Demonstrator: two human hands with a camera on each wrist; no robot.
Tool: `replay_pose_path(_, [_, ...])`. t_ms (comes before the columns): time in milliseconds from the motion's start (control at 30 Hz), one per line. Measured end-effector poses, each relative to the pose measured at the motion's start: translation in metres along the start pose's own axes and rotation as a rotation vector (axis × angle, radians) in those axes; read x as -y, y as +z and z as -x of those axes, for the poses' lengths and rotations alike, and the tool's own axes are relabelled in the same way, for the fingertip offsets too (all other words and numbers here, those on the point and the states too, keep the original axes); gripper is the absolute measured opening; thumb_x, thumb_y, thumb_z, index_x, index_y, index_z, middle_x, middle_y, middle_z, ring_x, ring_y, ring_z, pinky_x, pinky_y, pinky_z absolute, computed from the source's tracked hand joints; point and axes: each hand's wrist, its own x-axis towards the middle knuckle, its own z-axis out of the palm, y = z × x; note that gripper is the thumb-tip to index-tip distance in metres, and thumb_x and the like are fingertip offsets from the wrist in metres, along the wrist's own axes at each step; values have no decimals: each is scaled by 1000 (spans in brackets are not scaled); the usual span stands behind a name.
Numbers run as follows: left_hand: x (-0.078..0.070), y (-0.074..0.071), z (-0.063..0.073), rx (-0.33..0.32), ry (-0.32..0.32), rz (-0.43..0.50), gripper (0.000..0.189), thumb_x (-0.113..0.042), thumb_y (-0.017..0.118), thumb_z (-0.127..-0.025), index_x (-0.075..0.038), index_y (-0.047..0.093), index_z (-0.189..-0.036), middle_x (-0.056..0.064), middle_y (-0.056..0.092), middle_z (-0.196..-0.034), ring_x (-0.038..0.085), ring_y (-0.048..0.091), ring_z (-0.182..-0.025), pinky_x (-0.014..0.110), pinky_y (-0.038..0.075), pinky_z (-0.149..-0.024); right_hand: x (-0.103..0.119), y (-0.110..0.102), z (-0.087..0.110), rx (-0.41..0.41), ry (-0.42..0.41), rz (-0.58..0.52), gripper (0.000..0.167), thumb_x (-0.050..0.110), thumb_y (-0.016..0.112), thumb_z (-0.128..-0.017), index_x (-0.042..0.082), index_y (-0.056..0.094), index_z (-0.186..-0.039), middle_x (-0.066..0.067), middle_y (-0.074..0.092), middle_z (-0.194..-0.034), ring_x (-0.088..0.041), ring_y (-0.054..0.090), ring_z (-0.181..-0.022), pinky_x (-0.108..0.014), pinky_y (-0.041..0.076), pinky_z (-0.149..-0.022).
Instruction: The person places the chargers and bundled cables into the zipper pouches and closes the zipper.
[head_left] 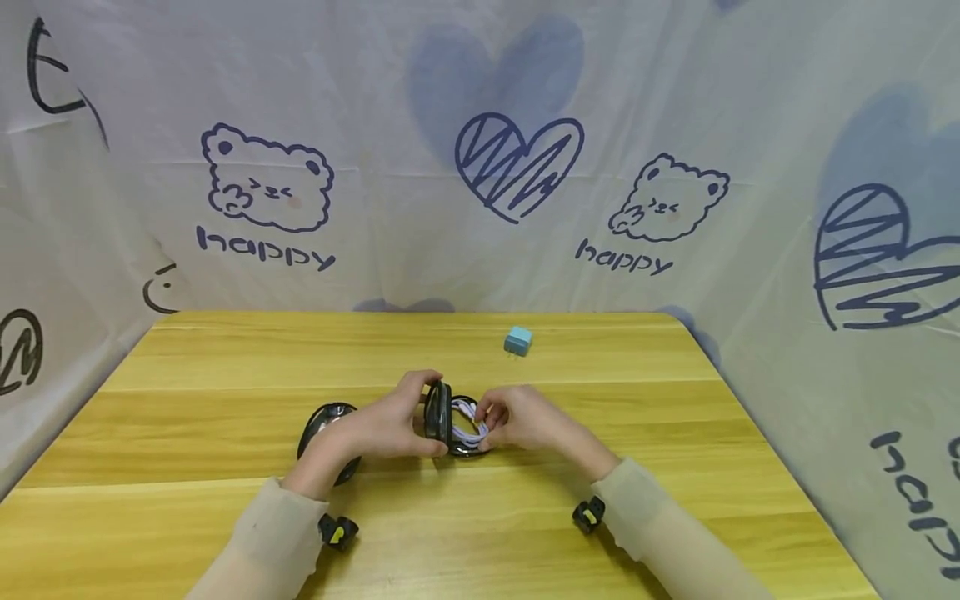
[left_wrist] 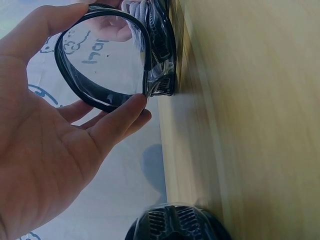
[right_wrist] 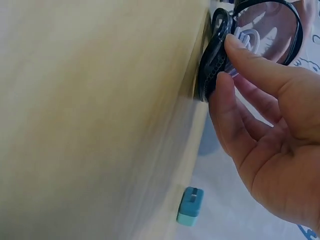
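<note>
Left grip (head_left: pixel 386 425): closed around the upright lid (head_left: pixel 437 412) of the opened black case (head_left: pixel 465 452).
Right grip (head_left: pixel 528 417): curled at the pale cable (head_left: pixel 472 437); whether grasped cannot be told.
Cable spot: coiled inside the case, mid-surface (head_left: pixel 600 517).
Second case (head_left: pixel 318 418): seen left, partly covered.
Blue block (head_left: pixel 517 341): placed far, slightly right.

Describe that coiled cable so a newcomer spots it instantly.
On the yellow wood-grain table, find the open glossy black case between the left hand and right hand. The coiled pale-lavender cable lies in its right half. Pale loops set it apart from the dark case.
</note>
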Motion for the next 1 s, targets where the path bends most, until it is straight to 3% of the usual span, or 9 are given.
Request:
replay_pose_path(200, [1,0,-1,-5,6,-12,103,-29,87,-85,-8,20,-162,21,27,-161,31,55,-123,51,47,-108,-2,0,-3,37,15,-53,25,14,92,-80,11,75,-99,3,69,-80,-8,62,-70,-23,51,-61])
replay_pose_path(400, [2,1,-1,-6,8,-24,104,-30,86,-85,-8,20,-162,20,25,-163,35,44,-139,54,42,-114,-2,5,-5,93,-44,-71,16,15,90,-82,11,78,-92,6,69,-74,-3,58,-65,-19,45,-57])
replay_pose_path(833, [0,0,0,-6,-8,-19,104,-29,87,-84,-10,20,-162,19,26,-163,35,46,-136,53,43,-114,-4,11,0,105,-58,-36,16,32,86,-88,19,79,-96,10,70,-78,-5,63,-70,-23,53,-63])
replay_pose_path(1000, [1,1,0,-2,6,-36,103,-29,86,-85,-9,20,-162,19,26,-163,36,42,-141,55,41,-115,-6,12,-1,85,-72,-23,13,27,85,-89,18,80,-96,11,69,-76,-4,61,-68,-22,51,-61])
